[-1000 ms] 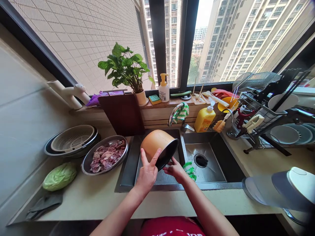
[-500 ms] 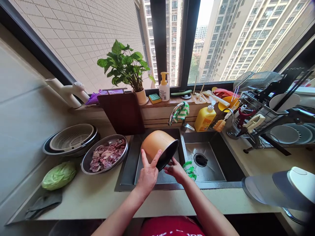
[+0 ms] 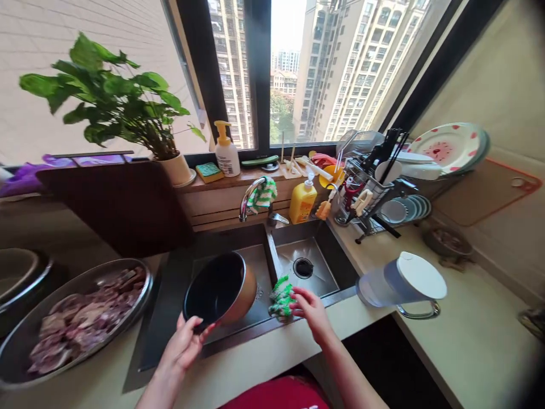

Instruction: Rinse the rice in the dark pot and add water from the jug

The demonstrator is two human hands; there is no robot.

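A pot with a black inside and gold-orange outside [image 3: 247,292], like a rice cooker's inner pot, is tilted over the left basin with its mouth facing me. My left hand [image 3: 185,343] grips its near rim, thumb at the inner edge and fingers underneath. At the sink's near edge, by the divider, lies a green and white striped cloth [image 3: 281,298], bunched up. My right hand [image 3: 313,312] is just right of this cloth, fingers stretched toward it and the fingertips at its edge; whether they touch it I cannot tell.
A bowl of raw meat pieces [image 3: 89,318] stands left of the double sink [image 3: 272,250]. Behind the sink are the faucet [image 3: 247,199] with another striped cloth and a yellow pump bottle [image 3: 303,200]. On the right are a dish rack [image 3: 370,199] and a water pitcher [image 3: 395,284].
The pot has turned so its mouth now faces me. My right hand has left the pot and moved right to the cloth. My left hand has shifted to the rim. The view has swung right.
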